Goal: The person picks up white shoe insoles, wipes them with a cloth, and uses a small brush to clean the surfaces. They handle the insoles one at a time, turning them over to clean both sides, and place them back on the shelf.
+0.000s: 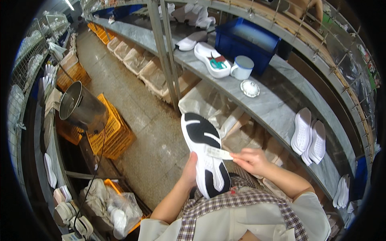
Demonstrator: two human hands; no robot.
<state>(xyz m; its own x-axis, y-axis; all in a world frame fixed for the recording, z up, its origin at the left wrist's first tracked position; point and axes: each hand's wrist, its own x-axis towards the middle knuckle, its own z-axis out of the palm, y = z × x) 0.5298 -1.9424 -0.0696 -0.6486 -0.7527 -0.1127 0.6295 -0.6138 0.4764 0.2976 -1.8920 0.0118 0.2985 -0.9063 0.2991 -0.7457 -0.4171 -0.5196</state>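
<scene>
A white shoe sole with black tread patches [203, 138] is held upright and slightly tilted in front of my body. My left hand [190, 170] grips its left edge, with the thumb showing along the side and the other fingers hidden behind. Between the fingertips of my right hand [252, 161] is a small white brush [217, 153], pinched by its handle end. Its wide white head lies across the white middle of the sole, and its bristles cannot be made out.
On the grey bench at right are a blue bin [229, 43], an enamel mug [246, 69], a lid [250, 88], teal-handled scissors [219, 63] lying in a white sole [219, 73], and more soles [301, 130]. At left, a metal pot [90, 114] stands on an orange crate [114, 138]; a cord hangs nearby.
</scene>
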